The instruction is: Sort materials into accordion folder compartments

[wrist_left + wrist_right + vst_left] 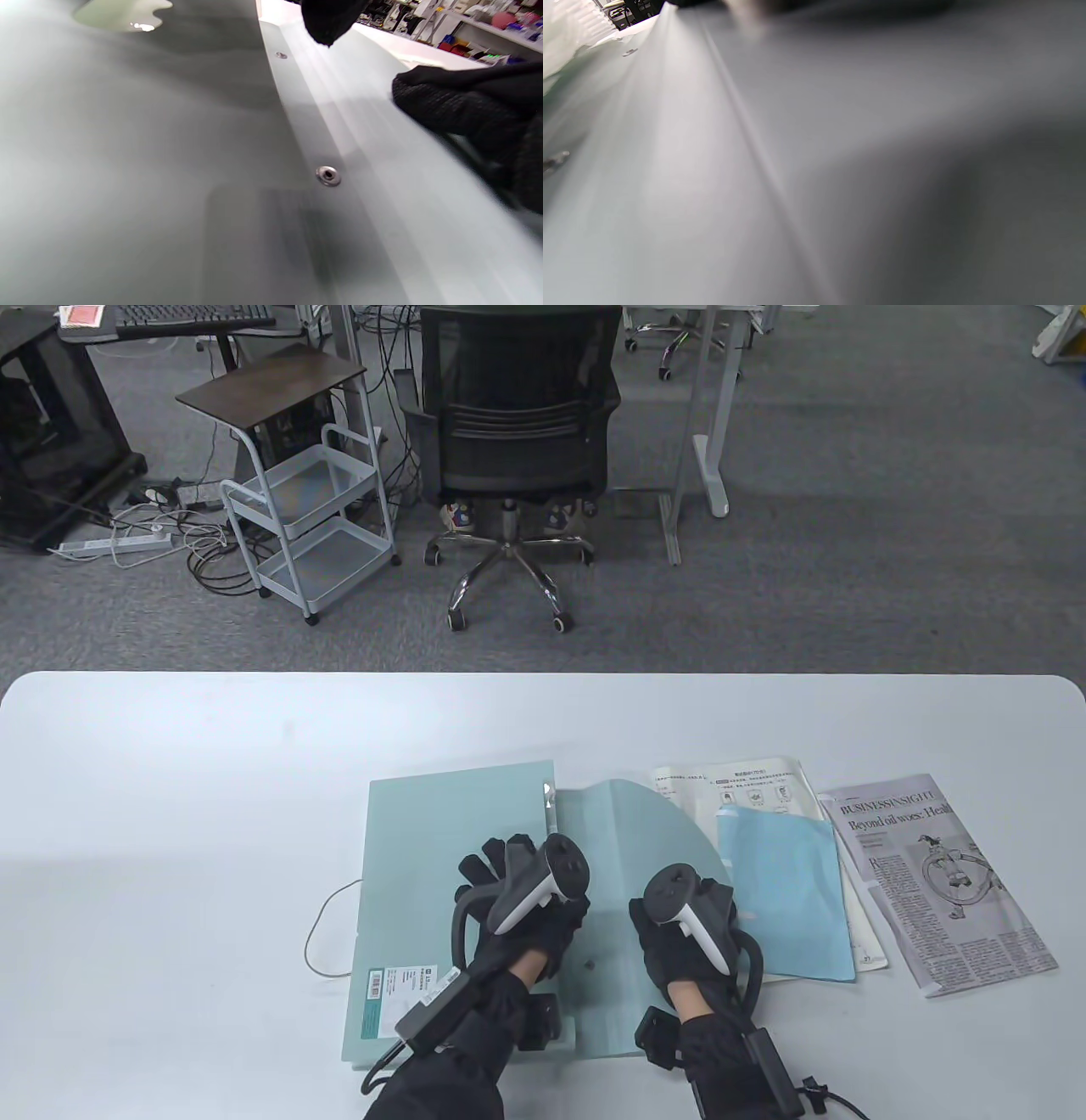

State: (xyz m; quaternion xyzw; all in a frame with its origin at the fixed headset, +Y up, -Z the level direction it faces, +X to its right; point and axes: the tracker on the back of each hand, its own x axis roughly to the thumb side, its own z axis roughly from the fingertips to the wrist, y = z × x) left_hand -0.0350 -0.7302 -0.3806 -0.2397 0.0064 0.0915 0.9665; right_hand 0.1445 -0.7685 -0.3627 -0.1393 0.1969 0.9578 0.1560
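While flat, folder (441,848) under fingers (488,857)

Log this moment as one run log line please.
stage: folder flap open | left hand: rests on accordion folder | right hand: on flap | newspaper: unsorted

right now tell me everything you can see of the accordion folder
The accordion folder is pale teal, looks like matte plastic, and lies flat on the white table. Its rounded flap is folded open to the right, over the papers and blue sleeve. A barcode label sits near its front left corner, and a thin elastic cord loops out on the left. Metal rivets line the fold. The left hand rests on the body, the right hand on the flap.
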